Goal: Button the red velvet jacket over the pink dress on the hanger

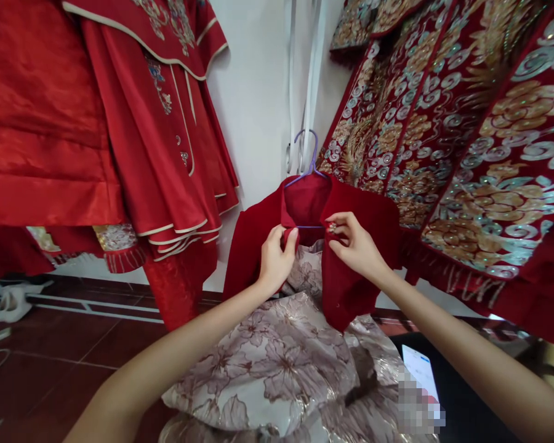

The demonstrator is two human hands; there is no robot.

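A dark red velvet jacket [351, 283] hangs on a purple hanger [310, 161] in front of me. My left hand [275, 258] pinches the jacket's left front edge just below the collar. My right hand [353, 245] pinches the right front edge at the same height, at what looks like a small fastener. Both hands are closed on the fabric, a short gap apart. Beneath the jacket spreads a pale floral brocade skirt [277, 363].
Red satin garments [120, 123] hang at the left. Heavy red robes embroidered in gold and silver [466, 135] hang at the right. White wall [258, 92] behind. Dark red tiled floor [50, 357] below. A phone [420, 372] lies at the lower right.
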